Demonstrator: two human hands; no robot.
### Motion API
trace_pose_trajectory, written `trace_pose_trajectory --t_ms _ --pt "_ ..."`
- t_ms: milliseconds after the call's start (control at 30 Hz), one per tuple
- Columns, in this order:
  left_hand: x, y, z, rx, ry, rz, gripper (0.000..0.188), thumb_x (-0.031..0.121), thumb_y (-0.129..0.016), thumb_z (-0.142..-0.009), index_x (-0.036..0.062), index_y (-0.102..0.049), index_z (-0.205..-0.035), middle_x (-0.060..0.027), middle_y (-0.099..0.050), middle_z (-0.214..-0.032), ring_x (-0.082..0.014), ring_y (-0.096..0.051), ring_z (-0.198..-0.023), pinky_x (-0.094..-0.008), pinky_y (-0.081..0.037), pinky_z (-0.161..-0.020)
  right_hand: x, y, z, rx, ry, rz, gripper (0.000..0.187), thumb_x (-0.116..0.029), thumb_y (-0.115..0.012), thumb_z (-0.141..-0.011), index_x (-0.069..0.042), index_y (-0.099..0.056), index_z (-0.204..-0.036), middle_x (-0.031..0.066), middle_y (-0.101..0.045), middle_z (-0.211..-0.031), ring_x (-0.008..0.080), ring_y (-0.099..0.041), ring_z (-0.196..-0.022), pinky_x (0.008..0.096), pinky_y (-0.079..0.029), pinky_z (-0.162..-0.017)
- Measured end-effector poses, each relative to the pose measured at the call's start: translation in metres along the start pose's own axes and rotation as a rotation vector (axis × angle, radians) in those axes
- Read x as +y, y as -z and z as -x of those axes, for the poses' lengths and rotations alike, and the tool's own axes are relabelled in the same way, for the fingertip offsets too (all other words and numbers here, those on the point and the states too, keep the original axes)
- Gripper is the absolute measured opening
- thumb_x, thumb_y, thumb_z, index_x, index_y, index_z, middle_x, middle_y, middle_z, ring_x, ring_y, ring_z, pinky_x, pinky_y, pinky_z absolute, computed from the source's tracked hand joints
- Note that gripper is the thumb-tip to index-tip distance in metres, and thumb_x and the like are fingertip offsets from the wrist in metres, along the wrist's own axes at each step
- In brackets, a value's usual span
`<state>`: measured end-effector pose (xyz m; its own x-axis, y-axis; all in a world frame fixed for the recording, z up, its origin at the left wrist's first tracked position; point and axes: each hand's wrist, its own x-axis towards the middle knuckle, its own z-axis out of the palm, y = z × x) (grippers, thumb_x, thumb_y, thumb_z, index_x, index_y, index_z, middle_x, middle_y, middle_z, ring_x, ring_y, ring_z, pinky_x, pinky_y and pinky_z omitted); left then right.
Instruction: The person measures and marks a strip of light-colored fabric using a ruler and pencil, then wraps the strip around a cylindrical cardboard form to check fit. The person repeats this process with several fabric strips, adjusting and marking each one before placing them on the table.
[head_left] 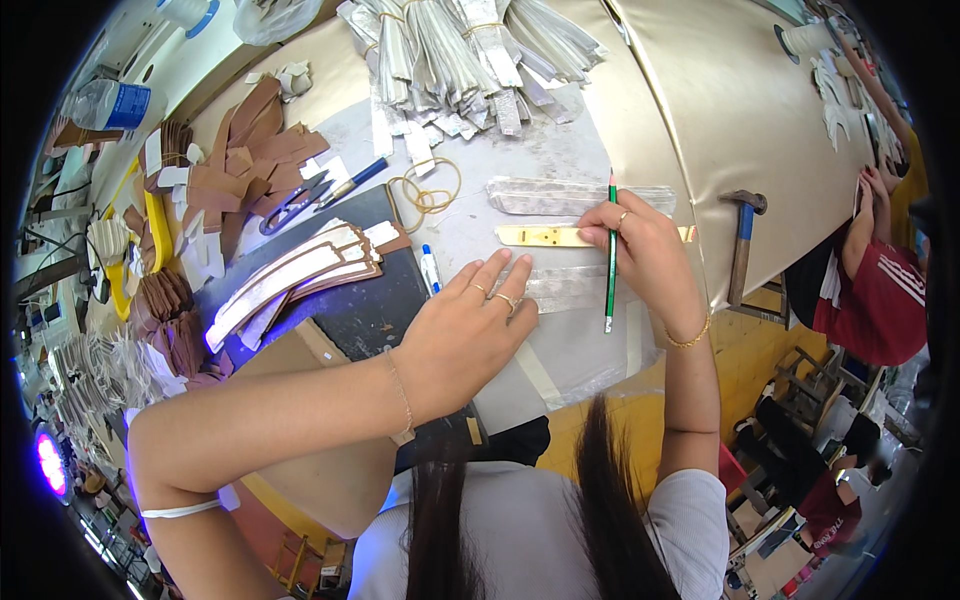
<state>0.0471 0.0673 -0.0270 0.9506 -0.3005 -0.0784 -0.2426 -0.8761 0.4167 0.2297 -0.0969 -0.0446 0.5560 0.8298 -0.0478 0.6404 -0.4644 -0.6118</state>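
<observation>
My right hand (640,245) is closed around a green pencil (611,280), which crosses over a narrow yellow template strip (540,236) with small holes. Its fingertips rest at the template's edge. Just beyond the template lies a stack of silvery-grey strips (535,197); another grey strip (565,285) lies on the near side. My left hand (470,325) is laid flat with fingers stretched, its fingertips by the left end of the near strip. Left of those fingers is a blue-and-white pen (430,270).
Bundled grey strips (440,60) lie at the back. To the left are white-and-brown cut pieces (300,270), scissors (295,205), rubber bands (428,190) and brown scraps (245,160). A hammer (741,245) lies at the right. Other people work farther right.
</observation>
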Motion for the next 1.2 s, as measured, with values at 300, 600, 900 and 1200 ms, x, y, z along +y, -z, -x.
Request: trace_pose_trajectory --t_ms 300,600,900,1200 --pt "-0.005 -0.004 -0.004 -0.021 0.002 -0.044 0.040 0.012 -0.063 -0.079 -0.0001 -0.055 -0.116 -0.0287 -0.044 -0.139 -0.0436 -0.043 -0.130 -0.0480 -0.035 -0.108 0.003 -0.003 -0.002 0.011 0.015 0.009 0.008 -0.016 -0.068 -0.085 -0.008 -0.069 -0.086 0.0091 -0.056 -0.074 0.0271 -0.059 -0.067 0.0368 -0.046 -0.061" --pt "-0.008 -0.005 -0.010 -0.012 0.038 -0.027 0.037 0.010 -0.062 -0.080 0.0010 -0.056 -0.114 -0.0295 -0.046 -0.137 -0.0395 -0.046 -0.126 -0.0426 -0.039 -0.102 0.002 -0.004 -0.003 0.005 0.031 0.041 0.007 -0.014 -0.067 -0.085 -0.007 -0.068 -0.087 0.0099 -0.055 -0.075 0.0284 -0.059 -0.068 0.0375 -0.046 -0.061" --pt "-0.007 -0.003 -0.017 -0.022 0.072 -0.018 0.038 0.008 -0.061 -0.079 0.0025 -0.056 -0.116 -0.0304 -0.049 -0.135 -0.0361 -0.049 -0.121 -0.0390 -0.041 -0.097 -0.021 0.009 0.007 0.275 0.109 0.104 0.018 -0.014 -0.069 -0.086 -0.005 -0.068 -0.101 0.0073 -0.062 -0.082 0.0193 -0.058 -0.071 0.0314 -0.045 -0.063" --pt "-0.004 -0.008 -0.016 0.025 0.061 -0.035 0.048 0.008 -0.061 -0.079 0.0026 -0.053 -0.126 -0.0323 -0.046 -0.136 -0.0383 -0.048 -0.121 -0.0390 -0.041 -0.099 -0.017 -0.029 0.023 0.219 -0.189 -0.406 0.014 -0.012 -0.062 -0.095 0.000 -0.064 -0.088 0.0025 -0.061 -0.070 0.0075 -0.048 -0.062 0.0246 -0.042 -0.059"
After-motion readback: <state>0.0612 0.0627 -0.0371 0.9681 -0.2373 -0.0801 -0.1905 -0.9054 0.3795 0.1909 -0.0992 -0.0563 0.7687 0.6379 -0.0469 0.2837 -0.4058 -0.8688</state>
